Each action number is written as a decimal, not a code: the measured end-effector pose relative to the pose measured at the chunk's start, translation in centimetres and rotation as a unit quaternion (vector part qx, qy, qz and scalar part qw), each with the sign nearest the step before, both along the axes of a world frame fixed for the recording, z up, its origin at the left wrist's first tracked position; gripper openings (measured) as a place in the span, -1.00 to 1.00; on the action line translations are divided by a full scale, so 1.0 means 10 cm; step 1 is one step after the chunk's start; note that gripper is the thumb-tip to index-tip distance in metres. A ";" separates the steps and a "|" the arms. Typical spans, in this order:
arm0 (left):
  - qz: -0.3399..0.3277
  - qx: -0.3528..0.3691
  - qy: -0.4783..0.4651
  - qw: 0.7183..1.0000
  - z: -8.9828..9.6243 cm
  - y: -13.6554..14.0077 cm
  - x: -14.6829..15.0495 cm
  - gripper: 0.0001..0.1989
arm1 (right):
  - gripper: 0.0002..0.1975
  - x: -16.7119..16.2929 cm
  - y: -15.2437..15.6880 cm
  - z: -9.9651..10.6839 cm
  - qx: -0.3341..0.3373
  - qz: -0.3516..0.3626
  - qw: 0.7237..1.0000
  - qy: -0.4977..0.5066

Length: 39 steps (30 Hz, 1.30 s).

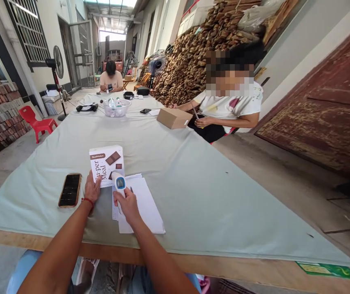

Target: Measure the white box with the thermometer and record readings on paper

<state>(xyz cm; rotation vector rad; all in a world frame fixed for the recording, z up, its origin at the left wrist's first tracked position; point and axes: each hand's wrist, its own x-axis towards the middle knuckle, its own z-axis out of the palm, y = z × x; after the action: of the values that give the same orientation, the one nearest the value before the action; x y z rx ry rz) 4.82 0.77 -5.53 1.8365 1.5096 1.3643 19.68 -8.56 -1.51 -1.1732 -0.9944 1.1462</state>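
Note:
My left hand (92,188) grips the lower left edge of a white box (105,157) printed with brown bars and the words "NutriMotion" and "Meal". In my right hand (128,205) is a white infrared thermometer (120,182) with a blue-rimmed screen facing me. Its front end overlaps the box's lower right corner in view; whether they touch I cannot tell. White paper sheets (146,208) lie beneath my right hand, with a dark pen (132,190) partly seen by the fingers. A black phone (70,190) in an orange-brown case lies left of my left hand.
A pale green cloth (208,204) covers the long table. Farther along are a cardboard box (174,118), a clear basin (116,109) with bottles and a dark phone (145,111). One person (232,98) sits at the right side, another (111,79) at the far end.

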 end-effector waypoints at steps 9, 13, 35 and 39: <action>-0.002 -0.022 0.000 1.000 -0.02 -0.03 0.02 -0.53 | -0.71 -0.05 0.04 -0.19 -0.028 -0.016 0.999 0.005; -0.004 -0.033 -0.007 0.999 -0.02 -0.05 0.02 -0.52 | -0.72 -0.12 0.06 -0.25 -0.031 -0.023 0.999 -0.014; -0.005 -0.054 -0.005 0.999 0.07 -0.07 0.03 -0.57 | -0.77 -0.12 0.09 -0.23 -0.035 -0.030 0.998 -0.040; 0.004 -0.066 -0.010 0.998 0.10 -0.09 0.03 -0.57 | -0.76 -0.10 0.10 -0.26 -0.031 -0.019 0.997 -0.061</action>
<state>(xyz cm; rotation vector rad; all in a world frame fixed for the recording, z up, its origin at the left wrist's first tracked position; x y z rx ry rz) 5.16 -0.18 -4.52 1.7321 1.5592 1.2516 18.63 -7.53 -4.09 -1.3199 -1.0293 1.0922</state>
